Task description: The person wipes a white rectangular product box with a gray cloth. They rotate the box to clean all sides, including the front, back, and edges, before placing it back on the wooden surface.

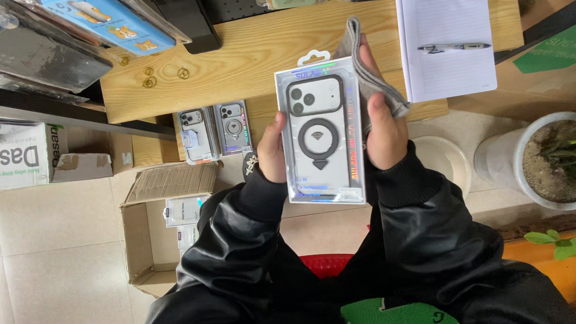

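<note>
Both hands' grips pinch the packaged phone case [320,133] by its edges.

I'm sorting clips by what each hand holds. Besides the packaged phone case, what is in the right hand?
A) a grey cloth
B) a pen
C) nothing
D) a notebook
A: a grey cloth is pinched in the right hand beside the phone case package.

Boxed phone case [320,132] in clear rectangular retail packaging with a white hang tab on top, held upright facing the camera, above the person's lap and in front of the tabletop edge. The case inside is clear with a dark camera frame and a dark ring stand. Grey cloth [369,72] draped behind the box's right edge, pinched against it.
</note>
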